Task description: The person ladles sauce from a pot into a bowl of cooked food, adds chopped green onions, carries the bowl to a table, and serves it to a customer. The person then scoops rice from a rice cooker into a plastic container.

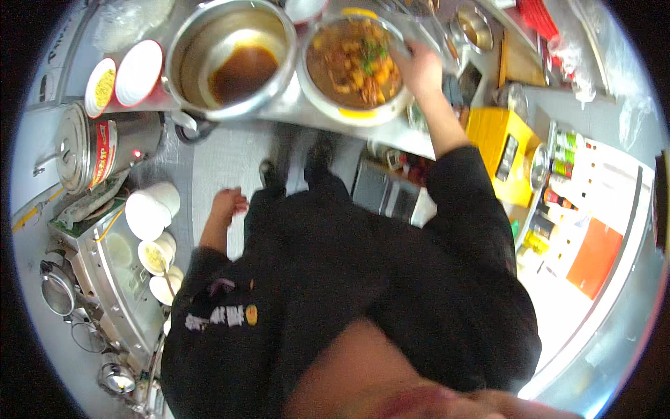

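Observation:
My right hand (419, 68) is at the right rim of a large round pan of stewed meat and yellow chunks (356, 63), topped with chopped green herbs. Its fingers are blurred, and whether they grip the rim or a utensil is unclear. Left of the pan stands a deep steel pot (180, 68) with brown liquid at the bottom. My left hand (230, 203) hangs low over the floor, away from the counter, its fingers curled with nothing visible in them.
Two red-rimmed bowls, one white (139, 72) and one with yellowish bits (94, 97), stand left of the pot. Below them is a lidded steel cooker (73, 149). White buckets (152, 212) stand at left. A yellow box (484, 136) and shelved bottles are at right.

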